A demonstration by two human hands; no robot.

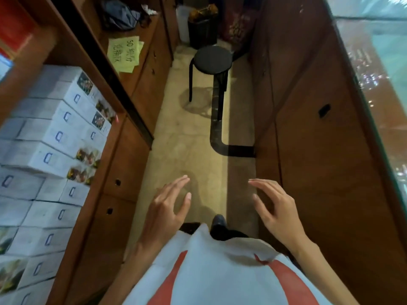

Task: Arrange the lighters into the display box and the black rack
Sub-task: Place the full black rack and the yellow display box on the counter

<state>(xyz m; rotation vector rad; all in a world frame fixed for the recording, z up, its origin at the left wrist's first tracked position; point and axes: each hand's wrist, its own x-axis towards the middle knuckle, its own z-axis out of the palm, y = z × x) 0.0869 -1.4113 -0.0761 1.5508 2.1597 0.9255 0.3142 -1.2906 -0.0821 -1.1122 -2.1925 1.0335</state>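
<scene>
1. Presently two hands are in view, both held out at waist height over the floor. Left hand: fingers spread apart, lightly bent, holding nothing. Right hand: the same, fingers apart, holding nothing. The hands are well apart and touch no object.
2. Lighters, display box, black rack: cannot tell where any of them is from this view.
3. White cartons: more than a dozen, stacked in rows on the left shelf. Several have a picture on the end face. The view is blurred, so exact count and contents cannot be told.
4. One black round stool stands in the aisle ahead; three legs are visible.
5. One black bin stands beyond the stool, with something yellowish on top.
6. Yellow paper notes: a few overlapping sheets with handwriting, lying on the left counter.
7. One grey bag lies further back on that counter.
8. One dark strip runs along the floor and bends right to the right-hand cabinet.
9. One dark shoe shows below a white and red shirt.
</scene>
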